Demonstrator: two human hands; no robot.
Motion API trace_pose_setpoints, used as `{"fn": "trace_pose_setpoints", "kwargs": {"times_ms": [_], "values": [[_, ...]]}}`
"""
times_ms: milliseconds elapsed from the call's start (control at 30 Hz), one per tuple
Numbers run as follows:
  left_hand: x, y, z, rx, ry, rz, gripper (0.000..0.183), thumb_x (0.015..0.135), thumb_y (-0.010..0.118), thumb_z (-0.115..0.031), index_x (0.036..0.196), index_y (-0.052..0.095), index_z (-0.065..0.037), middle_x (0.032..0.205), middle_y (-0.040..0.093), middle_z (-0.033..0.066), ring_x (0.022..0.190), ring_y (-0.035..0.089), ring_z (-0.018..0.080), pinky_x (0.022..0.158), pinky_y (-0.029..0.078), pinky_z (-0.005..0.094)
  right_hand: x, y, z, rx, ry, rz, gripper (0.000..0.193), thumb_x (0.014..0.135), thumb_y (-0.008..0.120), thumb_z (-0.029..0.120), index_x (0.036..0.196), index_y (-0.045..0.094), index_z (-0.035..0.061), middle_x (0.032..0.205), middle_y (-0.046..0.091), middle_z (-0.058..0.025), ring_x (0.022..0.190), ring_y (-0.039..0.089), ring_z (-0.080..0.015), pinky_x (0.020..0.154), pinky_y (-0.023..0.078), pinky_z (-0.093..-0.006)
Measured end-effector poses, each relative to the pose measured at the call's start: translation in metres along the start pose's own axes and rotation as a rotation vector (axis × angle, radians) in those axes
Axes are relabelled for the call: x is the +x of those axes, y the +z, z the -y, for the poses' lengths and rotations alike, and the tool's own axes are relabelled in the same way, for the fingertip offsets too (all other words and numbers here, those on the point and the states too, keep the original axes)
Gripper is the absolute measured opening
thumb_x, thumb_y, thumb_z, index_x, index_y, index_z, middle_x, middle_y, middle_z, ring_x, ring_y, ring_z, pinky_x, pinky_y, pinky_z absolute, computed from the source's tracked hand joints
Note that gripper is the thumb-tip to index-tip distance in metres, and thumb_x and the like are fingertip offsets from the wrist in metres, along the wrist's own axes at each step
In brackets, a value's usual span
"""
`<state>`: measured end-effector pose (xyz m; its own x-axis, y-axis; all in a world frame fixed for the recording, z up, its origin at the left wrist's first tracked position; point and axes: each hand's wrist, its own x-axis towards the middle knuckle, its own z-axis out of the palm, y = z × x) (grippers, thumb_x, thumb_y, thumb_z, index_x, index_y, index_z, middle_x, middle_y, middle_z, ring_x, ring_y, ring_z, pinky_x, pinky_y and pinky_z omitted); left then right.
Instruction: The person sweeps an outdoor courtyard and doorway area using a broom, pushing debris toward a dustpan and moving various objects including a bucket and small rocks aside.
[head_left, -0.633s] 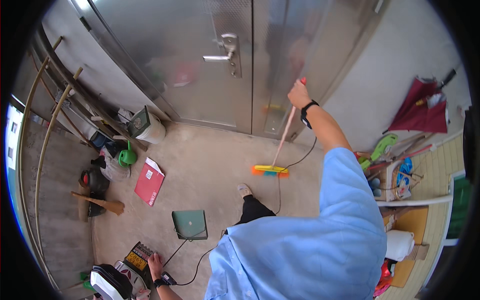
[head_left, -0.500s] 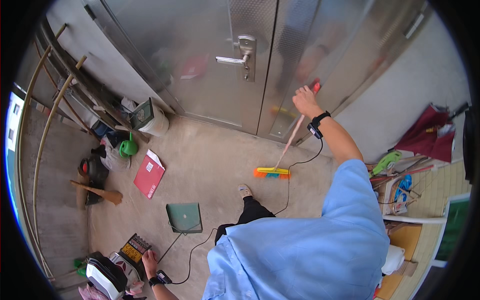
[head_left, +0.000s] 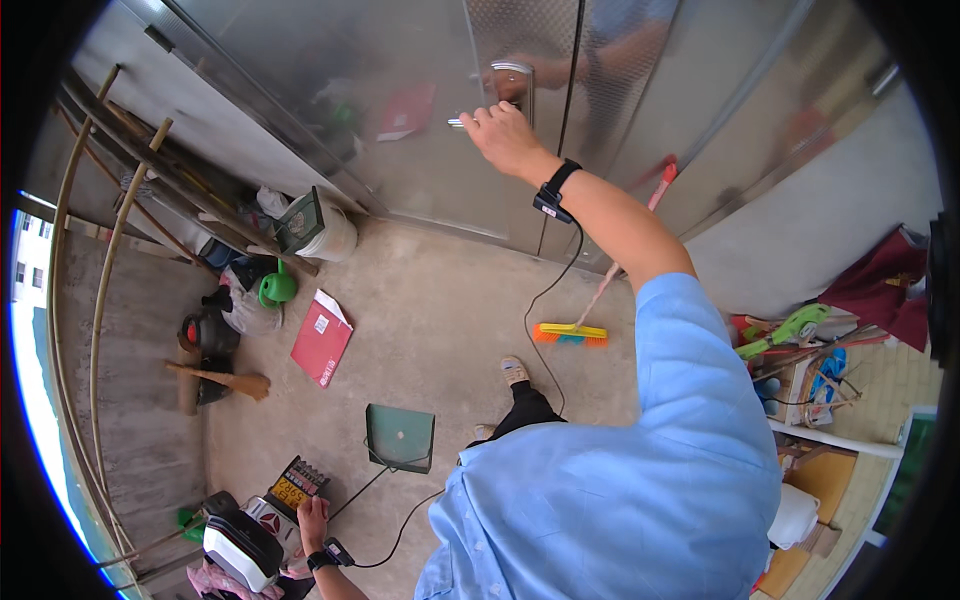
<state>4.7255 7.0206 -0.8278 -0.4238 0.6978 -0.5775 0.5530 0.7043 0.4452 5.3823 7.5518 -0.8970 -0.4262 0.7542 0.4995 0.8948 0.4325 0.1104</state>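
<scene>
My right hand [head_left: 502, 140] is at the metal door's lever handle [head_left: 456, 122], its fingers curled over the lever and hiding most of it. Low on the left, my left hand [head_left: 313, 522] grips the thin dark stick of a green dustpan [head_left: 400, 438], whose pan rests on the concrete floor. Beyond my right arm a broom [head_left: 570, 333] with a yellow head and orange and blue bristles stands on the floor. Its pink handle tilts up toward the door, its red tip [head_left: 669, 168] at the door face, untouched by either hand.
A red flat packet [head_left: 322, 338] lies on the floor. Along the left wall are a white bucket [head_left: 332, 240], a green watering can [head_left: 277, 288] and bamboo poles [head_left: 105, 280]. A scooter [head_left: 243, 545] stands by my left hand. A maroon umbrella [head_left: 885, 285] is at right.
My right hand has let go of the broom and moved left to the door handle. The broom now leans by itself. My left hand still holds the dustpan's stick.
</scene>
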Motion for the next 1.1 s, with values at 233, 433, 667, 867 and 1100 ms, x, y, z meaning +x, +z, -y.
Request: {"fn": "trace_pose_setpoints", "kwargs": {"times_ms": [233, 433, 667, 867, 1100], "values": [[-0.004, -0.001, 0.057, 0.149, 0.078, 0.010, 0.039, 0.091, 0.049, -0.023, 0.062, 0.059, 0.000, 0.050, 0.050, 0.0050, 0.046, 0.049, 0.0152, 0.044, 0.035, 0.0316, 0.012, -0.005, 0.042, -0.082, -0.162, 0.235, 0.013, 0.074, 0.060, 0.014, 0.063, 0.068, 0.0162, 0.068, 0.066, -0.0029, 0.073, 0.066, -0.0195, 0.068, 0.041, -0.0375], [-0.049, 0.003, 0.127, 0.041, -0.051, 0.094, 0.037, 0.097, 0.054, -0.026, 0.101, 0.061, 0.011, 0.089, 0.067, 0.0139, 0.079, 0.054, 0.0159, 0.070, 0.047, 0.0353, -0.018, -0.073, 0.143, -0.126, 0.048, -0.029, 0.040, 0.081, 0.054, 0.011, 0.116, 0.056, -0.0068, 0.078, 0.056, -0.0107, 0.072, 0.054, -0.0232, 0.067, 0.042, -0.0348], [-0.067, -0.023, 0.206, 0.520, 0.331, 0.083, 0.028, 0.093, 0.052, -0.026, 0.102, 0.064, -0.003, 0.094, 0.062, 0.0284, 0.082, 0.059, 0.0455, 0.071, 0.048, 0.0513, -0.054, -0.153, 0.267, 0.226, -0.003, -0.241, 0.033, 0.083, 0.054, 0.010, 0.111, 0.059, -0.0063, 0.107, 0.059, -0.0208, 0.101, 0.056, -0.0320, 0.088, 0.042, -0.0410], [-0.081, -0.027, 0.174, 0.406, 0.294, 0.137, 0.030, 0.091, 0.054, -0.026, 0.098, 0.060, 0.003, 0.091, 0.062, 0.0284, 0.078, 0.058, 0.0450, 0.066, 0.048, 0.0506, -0.091, -0.248, 0.285, 0.552, -0.038, -0.508, 0.027, 0.073, 0.064, 0.004, 0.100, 0.066, 0.0045, 0.114, 0.057, -0.0113, 0.109, 0.054, -0.0286, 0.094, 0.040, -0.0411], [-0.066, -0.036, 0.298, 0.516, 0.343, 0.133, 0.029, 0.092, 0.052, -0.026, 0.099, 0.068, -0.003, 0.091, 0.068, 0.0140, 0.075, 0.063, 0.0307, 0.060, 0.049, 0.0431, -0.065, -0.244, 0.342, 0.493, -0.392, -0.487, 0.035, 0.067, 0.066, 0.011, 0.102, 0.069, 0.0110, 0.122, 0.056, -0.0005, 0.109, 0.051, -0.0265, 0.092, 0.040, -0.0382]]}}
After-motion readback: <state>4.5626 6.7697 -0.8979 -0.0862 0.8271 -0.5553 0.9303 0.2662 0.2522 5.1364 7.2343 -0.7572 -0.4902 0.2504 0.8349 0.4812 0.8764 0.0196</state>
